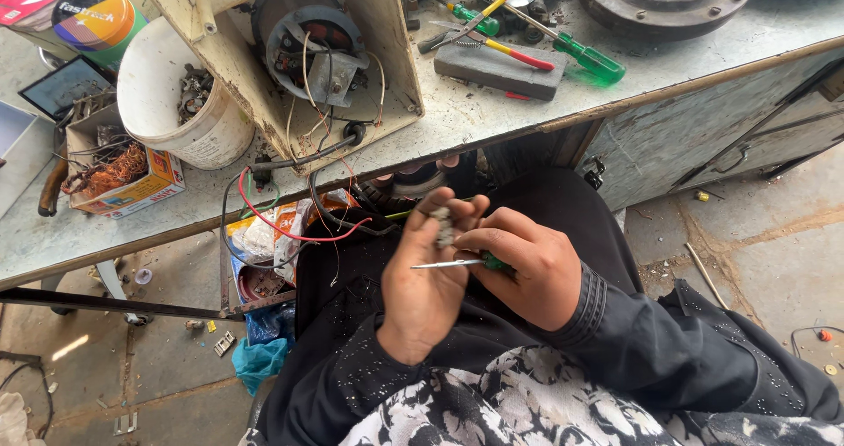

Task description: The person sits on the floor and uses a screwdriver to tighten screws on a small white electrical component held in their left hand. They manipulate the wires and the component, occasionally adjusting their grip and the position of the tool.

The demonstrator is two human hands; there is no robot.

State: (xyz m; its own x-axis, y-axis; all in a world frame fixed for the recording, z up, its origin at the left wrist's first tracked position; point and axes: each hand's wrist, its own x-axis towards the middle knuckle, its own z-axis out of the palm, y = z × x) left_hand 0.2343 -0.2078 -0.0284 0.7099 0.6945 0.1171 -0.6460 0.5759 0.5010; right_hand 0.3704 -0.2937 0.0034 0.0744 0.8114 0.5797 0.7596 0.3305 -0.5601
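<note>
Left hand (428,274): raised palm-inward over the lap, fingertips pinching a small grey part (442,224) at its twelve o'clock.
Right hand (519,266): closed around a green-handled small screwdriver (457,262), the thin metal shaft pointing toward nine o'clock, across the left palm.
Small grey part: held only by the left fingertips, just above the screwdriver shaft; its exact kind is too small to tell.
Tip and part: near each other, but I cannot tell whether they touch.
Progress, as a judgement: the part is already free in the hand and under work; the opened motor housing (303,50) on the bench shows bare wiring, so reassembly looks not yet done.
Loose wires (294,226): red, black and white leads hang from the housing off the bench edge, at ten o'clock of the hands.
Motor housing: cream casing lying open at eleven o'clock, round motor showing inside.
White tub (180,103): at ten o'clock, farther out, holding small scrap.
Cardboard box (123,173): beside the tub, with copper wire.
Bench tools: green screwdriver (585,56) and pliers (479,37) at one o'clock, beside a grey block (501,69).
</note>
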